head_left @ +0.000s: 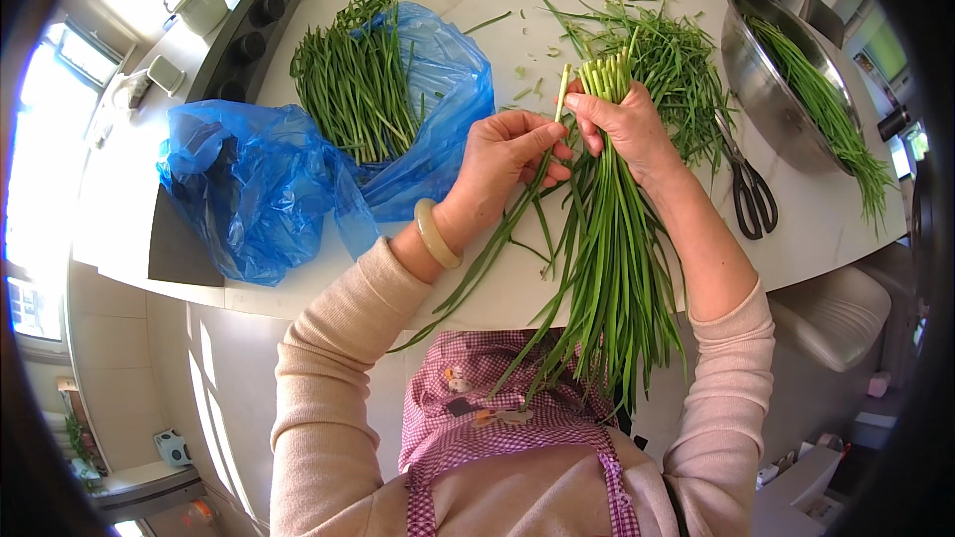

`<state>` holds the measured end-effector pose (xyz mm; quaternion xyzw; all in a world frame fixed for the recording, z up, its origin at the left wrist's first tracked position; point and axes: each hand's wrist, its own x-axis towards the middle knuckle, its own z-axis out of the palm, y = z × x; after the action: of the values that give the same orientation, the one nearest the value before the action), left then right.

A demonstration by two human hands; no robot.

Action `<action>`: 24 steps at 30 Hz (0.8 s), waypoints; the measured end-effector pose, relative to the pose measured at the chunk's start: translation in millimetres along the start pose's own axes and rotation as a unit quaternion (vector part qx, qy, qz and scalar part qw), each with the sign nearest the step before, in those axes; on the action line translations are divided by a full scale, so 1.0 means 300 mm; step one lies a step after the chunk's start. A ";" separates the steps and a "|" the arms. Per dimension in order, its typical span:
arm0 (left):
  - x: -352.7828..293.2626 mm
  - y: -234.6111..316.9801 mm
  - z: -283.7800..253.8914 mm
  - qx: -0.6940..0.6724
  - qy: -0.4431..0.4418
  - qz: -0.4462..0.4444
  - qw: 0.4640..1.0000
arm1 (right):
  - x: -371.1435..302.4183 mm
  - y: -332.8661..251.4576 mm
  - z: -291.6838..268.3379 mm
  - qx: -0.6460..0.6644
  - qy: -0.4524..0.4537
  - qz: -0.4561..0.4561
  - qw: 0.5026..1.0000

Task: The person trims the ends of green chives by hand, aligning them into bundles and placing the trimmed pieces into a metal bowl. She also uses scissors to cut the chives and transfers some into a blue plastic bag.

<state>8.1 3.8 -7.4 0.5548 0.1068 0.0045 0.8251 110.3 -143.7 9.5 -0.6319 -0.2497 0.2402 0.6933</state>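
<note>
A thick bunch of garlic chives (619,239) is gripped near its pale cut ends by my right hand (627,129), its long leaves hanging past the table's near edge. Close beside it, my left hand (512,159) pinches a single chive stalk (562,89) between thumb and fingers, its leaf trailing down to the left. A bangle circles my left wrist. Further left, a larger pile of chives (355,89) lies on a blue plastic bag (453,70). Loose chive trimmings (676,70) spread over the table behind my right hand.
Black-handled scissors (751,194) lie right of my right forearm. A steel bowl (786,109) holding chives stands at the far right, some leaves hanging over its rim. The crumpled end of the blue bag (249,184) lies at left, by a dark panel with knobs (249,45).
</note>
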 end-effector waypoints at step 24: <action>0.000 0.001 -0.027 -0.084 -0.073 -0.043 0.993 | 0.028 -0.034 -0.056 -0.022 0.162 -0.012 0.987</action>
<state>6.6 11.4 -10.1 0.4770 0.0690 -0.0624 0.8740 127.7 -151.8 18.6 -0.6744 -0.1469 0.1212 0.7134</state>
